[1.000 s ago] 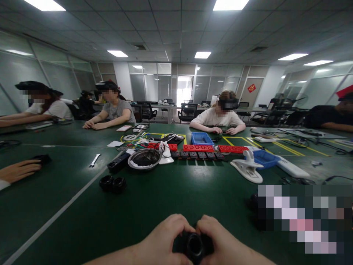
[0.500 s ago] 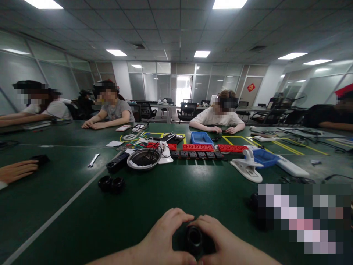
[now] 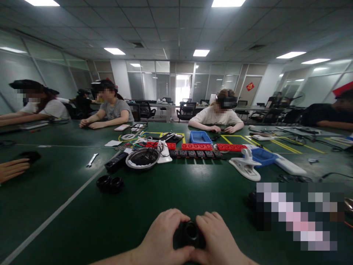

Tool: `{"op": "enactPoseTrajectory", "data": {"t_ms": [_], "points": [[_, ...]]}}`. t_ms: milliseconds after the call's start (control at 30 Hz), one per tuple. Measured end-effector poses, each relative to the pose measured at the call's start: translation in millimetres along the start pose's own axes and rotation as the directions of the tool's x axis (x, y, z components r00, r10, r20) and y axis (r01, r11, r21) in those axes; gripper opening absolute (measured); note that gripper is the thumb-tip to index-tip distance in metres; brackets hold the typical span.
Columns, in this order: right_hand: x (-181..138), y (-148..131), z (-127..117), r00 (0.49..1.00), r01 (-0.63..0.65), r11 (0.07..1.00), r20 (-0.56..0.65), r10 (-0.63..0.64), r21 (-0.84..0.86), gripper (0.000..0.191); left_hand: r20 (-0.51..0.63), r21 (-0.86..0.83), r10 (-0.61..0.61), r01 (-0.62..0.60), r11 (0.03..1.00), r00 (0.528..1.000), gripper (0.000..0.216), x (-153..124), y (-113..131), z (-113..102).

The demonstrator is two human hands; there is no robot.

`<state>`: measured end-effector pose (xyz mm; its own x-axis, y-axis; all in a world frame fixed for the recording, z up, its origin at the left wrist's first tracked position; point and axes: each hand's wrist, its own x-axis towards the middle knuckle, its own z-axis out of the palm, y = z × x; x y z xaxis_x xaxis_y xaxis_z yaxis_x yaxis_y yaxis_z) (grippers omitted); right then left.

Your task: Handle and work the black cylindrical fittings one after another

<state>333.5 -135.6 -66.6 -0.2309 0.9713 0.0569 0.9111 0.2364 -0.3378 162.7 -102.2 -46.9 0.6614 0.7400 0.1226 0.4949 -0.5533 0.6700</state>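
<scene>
At the near edge of the table, my left hand point(image 3: 162, 233) and my right hand point(image 3: 217, 235) curve around a black hollow round part point(image 3: 191, 232). Its open end faces up towards me. My left fingertips and thumb close on its left side, while the right fingers press in from the other side. The thumbs come close together in front of it, and its lower portion is partly hidden. Two similar black ring-shaped parts point(image 3: 110, 184) sit side by side on the green table point(image 3: 154, 195), ahead and to the left.
Farther ahead lie a metal bowl point(image 3: 142, 167), a black power strip point(image 3: 200, 154), red strips point(image 3: 197, 147), a white clamp point(image 3: 245, 167) and blue trays point(image 3: 200, 137). A wrench point(image 3: 92, 160) lies left. Another person's hand point(image 3: 13, 171) rests at the far left. Co-workers sit opposite.
My right hand has shifted its hold, its fingers now farther from the left fingertips and against the part's side. The black part stands slightly farther left and away from me.
</scene>
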Motion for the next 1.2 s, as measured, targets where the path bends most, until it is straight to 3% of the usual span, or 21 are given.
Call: {"op": "enactPoseTrajectory", "data": {"t_ms": [67,233,367,500,667,833,1000,1100,1200], "points": [[0,0,-4,0.999,0.043,0.999,0.005,-0.043,0.019,0.047,0.009,0.019,0.032,-0.033,0.999,0.999,0.038,1,0,-2],[-1,6,-26,0.96,0.126,0.957,0.21,-0.184,0.262,0.054,0.179,-0.099,0.159,-0.143,0.985,0.971,0.046,2,-4,-15],[1,14,-34,0.934,0.142,0.931,0.267,-0.239,0.335,0.047,0.14,-0.107,0.108,-0.094,0.99,0.984,0.055,3,-5,-14],[6,20,-27,0.929,0.157,0.926,0.266,-0.257,0.343,0.033,0.146,-0.082,0.039,-0.027,0.996,0.988,0.042,3,-5,-7],[6,13,-9,0.985,0.053,0.984,0.151,-0.079,0.168,0.04,0.083,-0.039,0.028,-0.025,0.999,0.996,0.04,2,-6,-1],[2,1,-3,0.999,0.047,0.999,-0.025,-0.048,-0.015,0.045,-0.01,0.014,-0.016,0.016,1.0,1.0,0.038,2,-8,4],[0,7,-18,0.979,0.116,0.978,0.145,-0.142,0.171,0.067,0.064,-0.078,0.126,-0.121,0.99,0.99,0.041,4,-13,-3],[-1,12,-28,0.947,0.117,0.952,0.256,-0.192,0.281,0.052,0.129,-0.147,0.176,-0.156,0.977,0.976,0.043,5,-17,-8],[0,15,-33,0.932,0.125,0.936,0.286,-0.225,0.328,0.037,0.181,-0.202,0.198,-0.161,0.966,0.963,0.044,6,-19,-10]]}}
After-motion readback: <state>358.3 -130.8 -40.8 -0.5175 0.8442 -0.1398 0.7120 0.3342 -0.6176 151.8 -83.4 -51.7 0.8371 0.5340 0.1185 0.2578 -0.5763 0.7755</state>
